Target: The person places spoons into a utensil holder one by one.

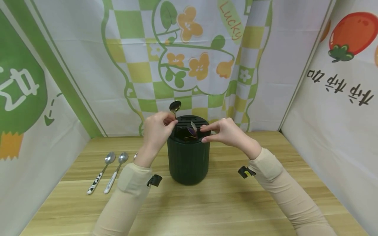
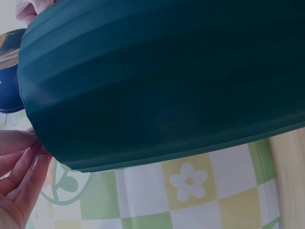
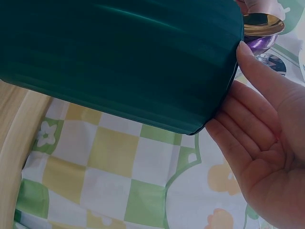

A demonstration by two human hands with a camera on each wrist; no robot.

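A dark green ribbed utensil holder [image 1: 188, 164] stands upright on the table, its top part slotted. At the holder's left rim, my left hand [image 1: 156, 131] pinches a dark, gold-edged spoon [image 1: 175, 105] between thumb and fingertips, bowl upward. Across from it, my right hand [image 1: 225, 132] has its fingers extended, with thumb and fingertips right at the right rim. Other spoons stand in the holder's front opening, among them a purple spoon [image 1: 192, 131]. From the right wrist, a gold spoon bowl [image 3: 263, 24] shows beyond the rim; the handles are hidden inside.
Left of the holder, a spoon with a black-and-white handle [image 1: 95, 183] and a white-handled spoon [image 1: 110, 183] lie on the wooden table [image 1: 189, 209]. A further spoon bowl [image 1: 135, 156] is mostly hidden by my left arm. A patterned curtain [image 1: 141, 68] hangs behind.
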